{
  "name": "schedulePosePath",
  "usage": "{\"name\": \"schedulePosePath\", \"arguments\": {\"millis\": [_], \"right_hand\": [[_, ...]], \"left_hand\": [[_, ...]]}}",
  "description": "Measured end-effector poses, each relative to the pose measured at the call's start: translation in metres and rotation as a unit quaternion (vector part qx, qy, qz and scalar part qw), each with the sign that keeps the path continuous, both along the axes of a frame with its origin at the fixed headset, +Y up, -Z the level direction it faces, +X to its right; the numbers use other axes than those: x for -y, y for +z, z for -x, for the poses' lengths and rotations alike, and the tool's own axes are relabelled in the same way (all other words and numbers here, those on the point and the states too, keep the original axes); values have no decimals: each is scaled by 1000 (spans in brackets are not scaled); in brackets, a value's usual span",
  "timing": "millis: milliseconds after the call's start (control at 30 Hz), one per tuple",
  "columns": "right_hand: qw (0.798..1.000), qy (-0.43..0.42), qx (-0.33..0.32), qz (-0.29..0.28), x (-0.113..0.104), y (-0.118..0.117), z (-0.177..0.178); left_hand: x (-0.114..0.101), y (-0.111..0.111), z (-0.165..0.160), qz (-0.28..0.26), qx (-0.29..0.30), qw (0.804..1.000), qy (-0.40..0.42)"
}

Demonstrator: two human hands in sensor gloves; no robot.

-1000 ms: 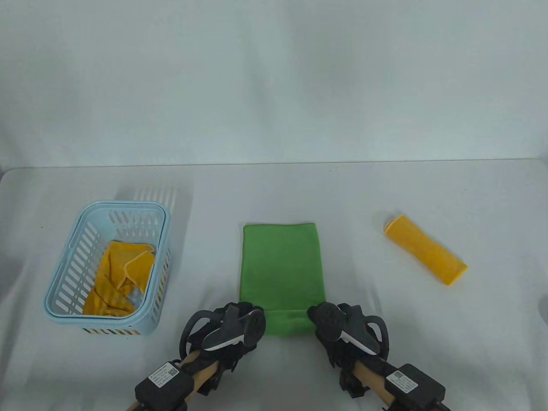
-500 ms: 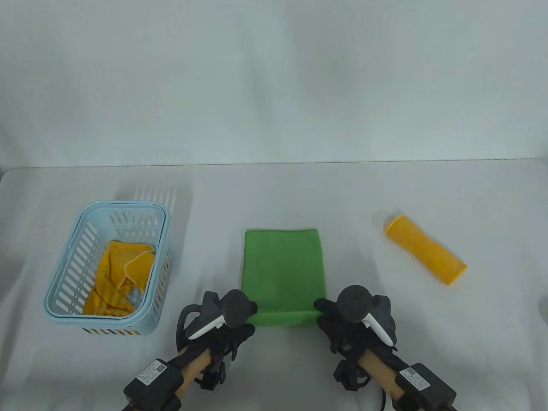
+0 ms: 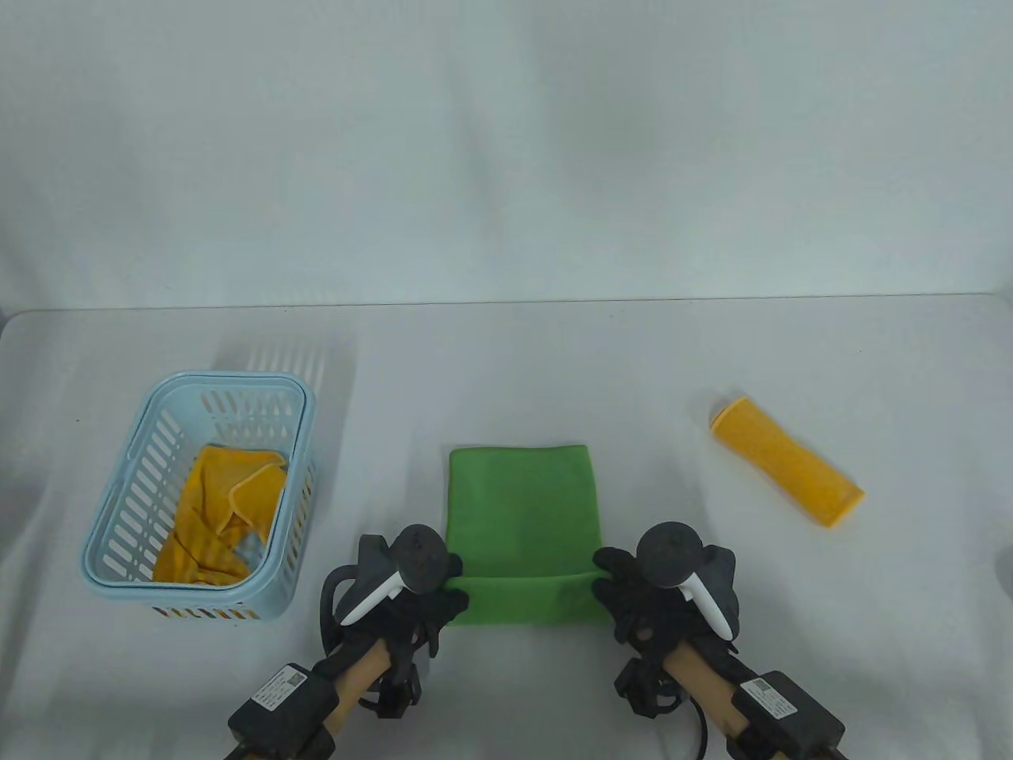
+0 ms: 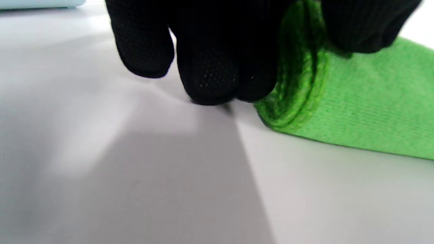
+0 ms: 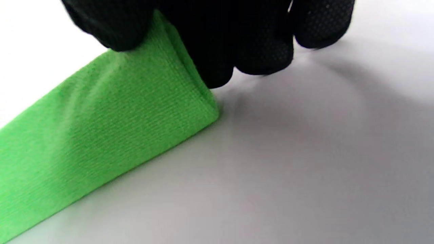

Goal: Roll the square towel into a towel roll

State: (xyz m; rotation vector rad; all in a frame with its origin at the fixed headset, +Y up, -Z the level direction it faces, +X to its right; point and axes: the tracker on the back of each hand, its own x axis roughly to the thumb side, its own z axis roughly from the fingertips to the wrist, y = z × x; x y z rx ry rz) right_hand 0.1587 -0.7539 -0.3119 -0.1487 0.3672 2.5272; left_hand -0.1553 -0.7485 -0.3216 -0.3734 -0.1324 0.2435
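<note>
Table view: 2 hands' fingers (image 4: 206, 74) pinching 1 green towel (image 3: 522, 507), 1 yellow roll (image 3: 787, 473), 1 basket (image 3: 119, 582)

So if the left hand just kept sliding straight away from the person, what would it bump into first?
Probably nothing: beyond the left hand lies bare table, passing between the blue basket and the green towel it grips.

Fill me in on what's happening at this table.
A person is rolling a green towel into a roll. The left hand and right hand each grip one end of the rolled near edge; the far part lies flat, not yet rolled. A finished yellow roll lies to the right, and a blue basket with yellow cloth sits on the left.
</note>
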Motion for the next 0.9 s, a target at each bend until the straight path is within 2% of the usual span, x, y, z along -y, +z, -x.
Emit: {"name": "schedulePosePath", "arguments": {"millis": [233, 500, 633, 733, 833, 900], "right_hand": [[1000, 11, 6, 7, -1, 1, -1], [1000, 9, 27, -6, -7, 2, -6], [999, 25, -1, -38, -17, 6, 2], [997, 30, -39, -58, -22, 10, 12], [991, 42, -116, -49, -20, 14, 26], [987, 89, -128, -43, -16, 15, 32]], "left_hand": [[-1, -3, 8, -3, -17, 1000, 7], [-10, -1, 6, -45, -9, 999, -12], [-19, 6, -5, -88, 38, 995, -37], [-21, 13, -18, -89, 101, 990, -44], [-16, 19, -30, -94, 137, 983, -80], [-9, 20, -35, -92, 147, 979, -109]]}}
